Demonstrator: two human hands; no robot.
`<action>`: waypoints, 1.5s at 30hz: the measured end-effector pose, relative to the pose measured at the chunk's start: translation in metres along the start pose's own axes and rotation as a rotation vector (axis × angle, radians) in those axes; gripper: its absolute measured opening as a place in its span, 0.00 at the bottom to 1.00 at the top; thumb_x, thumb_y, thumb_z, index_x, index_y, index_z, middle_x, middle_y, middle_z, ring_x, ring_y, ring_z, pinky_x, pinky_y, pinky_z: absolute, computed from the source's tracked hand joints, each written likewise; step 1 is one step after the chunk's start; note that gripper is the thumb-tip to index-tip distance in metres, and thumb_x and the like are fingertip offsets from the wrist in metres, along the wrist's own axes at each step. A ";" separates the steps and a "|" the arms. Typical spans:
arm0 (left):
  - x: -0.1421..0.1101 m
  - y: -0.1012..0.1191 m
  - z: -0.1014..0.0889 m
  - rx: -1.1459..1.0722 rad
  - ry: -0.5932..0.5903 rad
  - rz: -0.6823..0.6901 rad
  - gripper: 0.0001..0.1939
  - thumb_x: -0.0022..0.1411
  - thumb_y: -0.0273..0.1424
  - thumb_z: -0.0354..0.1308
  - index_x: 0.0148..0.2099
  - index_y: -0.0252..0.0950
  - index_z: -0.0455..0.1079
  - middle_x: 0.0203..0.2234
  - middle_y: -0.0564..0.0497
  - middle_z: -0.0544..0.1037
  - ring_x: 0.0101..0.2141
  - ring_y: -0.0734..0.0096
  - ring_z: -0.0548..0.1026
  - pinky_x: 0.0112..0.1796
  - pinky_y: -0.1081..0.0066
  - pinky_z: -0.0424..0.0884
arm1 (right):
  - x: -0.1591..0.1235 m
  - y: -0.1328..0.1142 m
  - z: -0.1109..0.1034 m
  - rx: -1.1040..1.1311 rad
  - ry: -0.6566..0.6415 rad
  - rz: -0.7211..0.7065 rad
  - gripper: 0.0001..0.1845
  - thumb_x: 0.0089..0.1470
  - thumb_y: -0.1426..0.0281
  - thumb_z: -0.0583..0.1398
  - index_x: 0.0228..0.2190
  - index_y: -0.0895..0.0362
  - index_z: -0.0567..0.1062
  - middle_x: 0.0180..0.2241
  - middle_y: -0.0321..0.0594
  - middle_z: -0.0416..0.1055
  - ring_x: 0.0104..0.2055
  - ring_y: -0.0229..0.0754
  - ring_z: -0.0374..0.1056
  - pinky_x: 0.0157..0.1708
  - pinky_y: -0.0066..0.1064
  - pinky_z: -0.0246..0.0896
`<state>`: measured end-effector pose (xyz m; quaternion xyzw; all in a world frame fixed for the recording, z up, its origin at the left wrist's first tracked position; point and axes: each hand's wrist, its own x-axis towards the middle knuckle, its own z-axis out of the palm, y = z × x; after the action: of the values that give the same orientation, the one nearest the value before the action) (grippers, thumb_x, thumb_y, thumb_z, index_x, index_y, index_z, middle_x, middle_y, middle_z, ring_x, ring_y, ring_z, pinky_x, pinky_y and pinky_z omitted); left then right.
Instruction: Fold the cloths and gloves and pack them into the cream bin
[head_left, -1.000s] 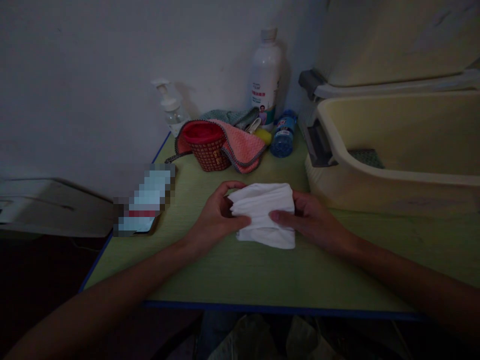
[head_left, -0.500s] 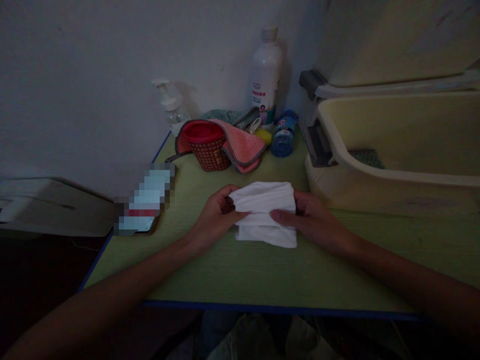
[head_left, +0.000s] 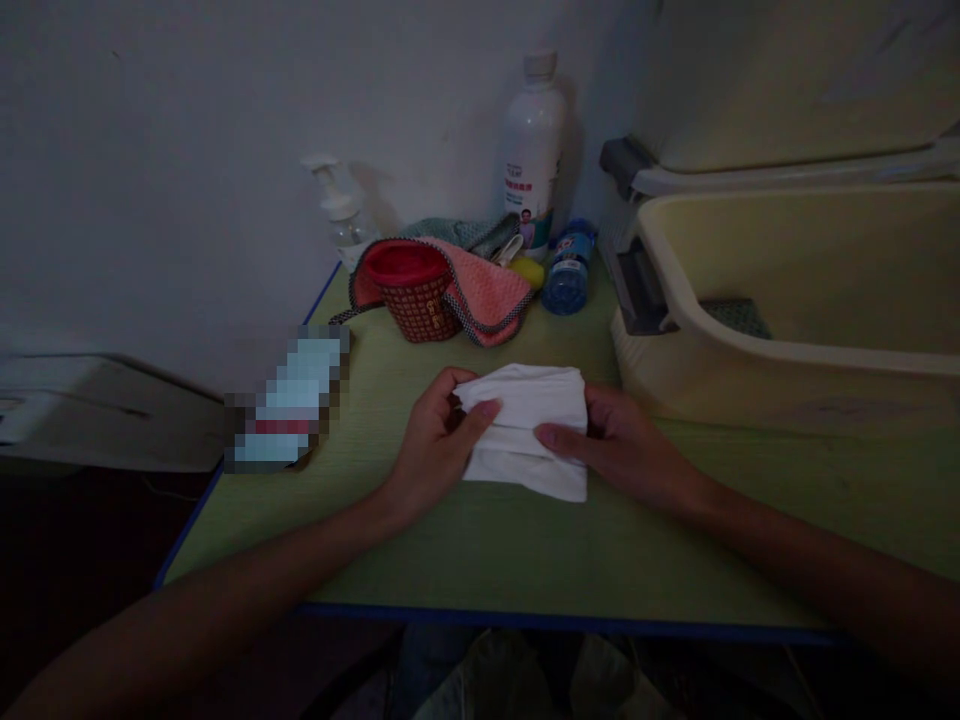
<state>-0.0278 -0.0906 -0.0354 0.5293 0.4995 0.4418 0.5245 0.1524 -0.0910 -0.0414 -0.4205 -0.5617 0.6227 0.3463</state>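
White cloth (head_left: 536, 402), folded into a layered pad, lies between both hands, to the left of the cream storage bin (head_left: 686, 395) that serves as landmark here. The left hand (head_left: 439, 435) pinches the pad's far side edge, thumb on top and fingers curled around and beneath, probably so the layers stay together. The right hand (head_left: 619, 435), between the pad and the bin, grips the opposite edge likewise, its thumb pressed flat near the crease; gripping both edges seems to keep the folds from slipping. Whether the pad touches the green tabletop (head_left: 525, 560) I cannot tell.

Left of the bin, toward the wall, a red patterned cup (head_left: 420, 308) has a pink cloth (head_left: 499, 295) draped around it. A white bottle (head_left: 534, 135) and a blue bottle (head_left: 568, 272) stand nearer the bin, presumably set back to leave working room. The bin's lid (head_left: 787, 80) is raised, which leaves its inside reachable.
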 end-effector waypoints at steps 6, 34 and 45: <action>-0.001 0.002 -0.001 0.001 0.067 0.134 0.14 0.48 0.36 0.62 0.31 0.37 0.59 0.17 0.61 0.61 0.17 0.82 0.58 0.16 0.81 0.55 | 0.000 0.002 0.000 0.123 -0.038 0.031 0.21 0.43 0.66 0.65 0.40 0.59 0.73 0.38 0.39 0.76 0.34 0.38 0.71 0.34 0.30 0.67; 0.008 0.004 -0.038 -0.056 -0.560 0.200 0.09 0.53 0.33 0.57 0.24 0.34 0.71 0.40 0.47 0.69 0.34 0.69 0.68 0.33 0.71 0.61 | -0.002 -0.011 -0.015 0.170 -0.137 -0.106 0.10 0.43 0.76 0.60 0.25 0.52 0.81 0.28 0.35 0.74 0.27 0.31 0.67 0.25 0.23 0.58; -0.015 0.013 -0.005 0.049 -0.902 -0.290 0.21 0.52 0.44 0.62 0.39 0.32 0.68 0.29 0.52 0.72 0.28 0.76 0.67 0.27 0.77 0.61 | -0.018 -0.031 -0.002 -0.312 -0.347 -0.462 0.16 0.52 0.80 0.51 0.32 0.57 0.78 0.33 0.39 0.69 0.34 0.34 0.66 0.32 0.26 0.60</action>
<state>-0.0339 -0.1042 -0.0211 0.6054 0.3011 0.0779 0.7327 0.1601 -0.1023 -0.0083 -0.2178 -0.7814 0.4965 0.3088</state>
